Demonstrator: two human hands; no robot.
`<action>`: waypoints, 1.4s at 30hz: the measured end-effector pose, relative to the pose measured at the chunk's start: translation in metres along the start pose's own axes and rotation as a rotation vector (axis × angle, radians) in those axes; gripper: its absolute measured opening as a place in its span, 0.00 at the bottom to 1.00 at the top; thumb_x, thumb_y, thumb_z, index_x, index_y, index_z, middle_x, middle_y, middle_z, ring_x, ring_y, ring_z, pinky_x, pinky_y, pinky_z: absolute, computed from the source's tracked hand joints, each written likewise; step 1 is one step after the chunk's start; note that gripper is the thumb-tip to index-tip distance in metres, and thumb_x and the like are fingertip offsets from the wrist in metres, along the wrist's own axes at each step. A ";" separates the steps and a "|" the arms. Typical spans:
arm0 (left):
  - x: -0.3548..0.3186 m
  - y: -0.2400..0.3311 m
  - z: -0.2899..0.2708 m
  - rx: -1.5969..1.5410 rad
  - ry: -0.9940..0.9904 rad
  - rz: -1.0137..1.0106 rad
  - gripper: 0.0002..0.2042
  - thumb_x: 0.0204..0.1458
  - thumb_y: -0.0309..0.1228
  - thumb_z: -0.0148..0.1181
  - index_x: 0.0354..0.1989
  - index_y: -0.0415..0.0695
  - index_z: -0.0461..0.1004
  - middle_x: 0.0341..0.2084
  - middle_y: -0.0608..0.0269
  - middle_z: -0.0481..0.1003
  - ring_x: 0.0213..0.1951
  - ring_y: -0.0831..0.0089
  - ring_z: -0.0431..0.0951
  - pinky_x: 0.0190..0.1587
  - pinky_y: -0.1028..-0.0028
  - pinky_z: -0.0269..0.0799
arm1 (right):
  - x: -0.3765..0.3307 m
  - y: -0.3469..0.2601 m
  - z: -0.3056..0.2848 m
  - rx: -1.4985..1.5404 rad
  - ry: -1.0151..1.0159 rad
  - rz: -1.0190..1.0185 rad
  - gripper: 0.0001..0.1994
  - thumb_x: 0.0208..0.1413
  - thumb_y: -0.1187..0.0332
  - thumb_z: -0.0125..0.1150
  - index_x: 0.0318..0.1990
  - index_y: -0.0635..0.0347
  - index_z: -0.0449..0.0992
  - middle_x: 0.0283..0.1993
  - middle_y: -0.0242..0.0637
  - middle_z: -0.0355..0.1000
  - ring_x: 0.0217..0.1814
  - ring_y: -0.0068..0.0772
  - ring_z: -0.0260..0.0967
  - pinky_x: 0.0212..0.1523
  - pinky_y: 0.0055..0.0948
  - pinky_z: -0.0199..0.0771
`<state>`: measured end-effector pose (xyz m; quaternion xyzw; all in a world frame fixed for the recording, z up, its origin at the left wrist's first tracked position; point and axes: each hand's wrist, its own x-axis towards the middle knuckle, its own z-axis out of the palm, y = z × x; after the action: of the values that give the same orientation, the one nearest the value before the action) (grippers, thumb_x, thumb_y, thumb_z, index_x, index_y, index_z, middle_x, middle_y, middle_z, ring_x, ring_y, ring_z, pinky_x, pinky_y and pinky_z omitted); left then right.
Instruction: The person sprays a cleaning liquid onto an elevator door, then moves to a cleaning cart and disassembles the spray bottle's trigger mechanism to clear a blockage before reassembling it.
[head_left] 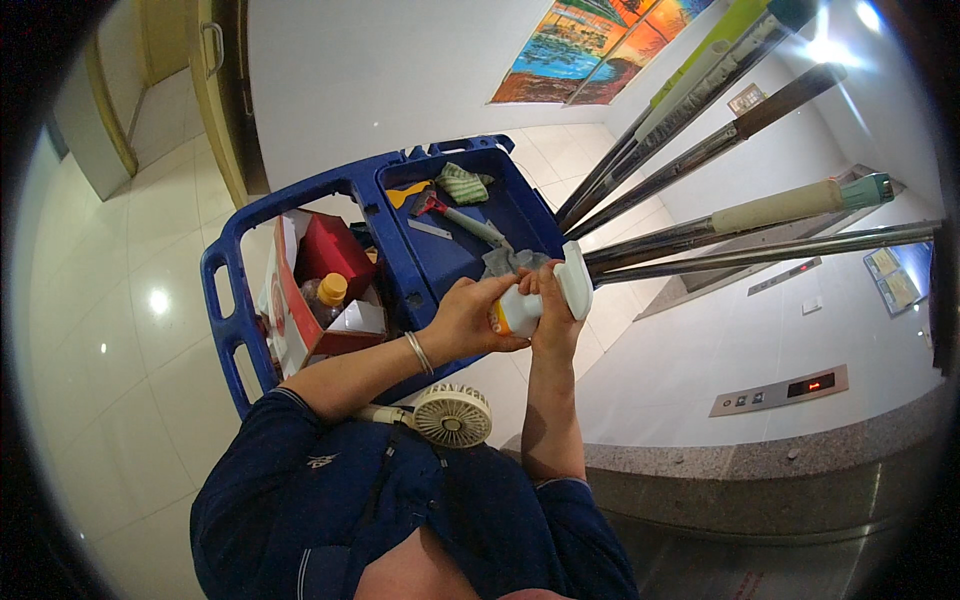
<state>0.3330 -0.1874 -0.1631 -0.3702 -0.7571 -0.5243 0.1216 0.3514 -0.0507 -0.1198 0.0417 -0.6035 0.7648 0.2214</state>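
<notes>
Over the near right part of the blue cart (395, 215), both hands are closed round a white plastic bottle (518, 308) with an orange patch on its label. My left hand (468, 315) wraps the bottle's body. My right hand (553, 318) grips it near the broad white top piece (574, 280), which sticks out to the right. Fingers cover much of the bottle. Beyond the hands, a grey cloth (510, 262) lies in the cart's tray, near a scraper with a red and pale handle (465, 218), a yellow scraper (405, 193) and a green striped cloth (463, 185).
A box (330, 345) in the cart's left bay holds a bottle with a yellow cap (332, 289). Several long poles (700, 235) rise at the right. A small fan (452, 415) hangs at my chest. A lift button panel (780, 390) is on the right wall; a door (215, 100) is far left.
</notes>
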 end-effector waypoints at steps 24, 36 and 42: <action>0.001 0.015 -0.005 0.098 0.065 0.094 0.40 0.32 0.47 0.74 0.55 0.41 0.66 0.38 0.58 0.75 0.40 0.64 0.76 0.44 0.65 0.64 | -0.012 -0.011 -0.006 -0.003 -0.142 -0.107 0.04 0.52 0.71 0.58 0.35 0.59 0.72 0.33 0.34 0.67 0.45 0.32 0.66 0.58 0.39 0.62; 0.015 0.005 -0.037 -0.144 -0.021 0.235 0.40 0.35 0.46 0.75 0.58 0.44 0.64 0.46 0.54 0.70 0.50 0.55 0.70 0.52 0.61 0.65 | -0.014 -0.003 -0.027 -0.083 -0.188 -0.083 0.12 0.48 0.78 0.60 0.42 0.62 0.72 0.43 0.40 0.69 0.48 0.37 0.69 0.56 0.39 0.65; 0.047 0.015 -0.060 -0.491 -0.076 0.195 0.21 0.54 0.38 0.60 0.55 0.46 0.69 0.46 0.56 0.69 0.49 0.64 0.70 0.52 0.66 0.67 | -0.019 -0.024 -0.007 -0.139 -0.225 0.002 0.17 0.45 0.78 0.60 0.45 0.67 0.73 0.41 0.39 0.73 0.45 0.33 0.73 0.50 0.30 0.71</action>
<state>0.2981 -0.2173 -0.1002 -0.4791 -0.5722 -0.6638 0.0497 0.3791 -0.0456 -0.1057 0.1114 -0.6762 0.7119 0.1538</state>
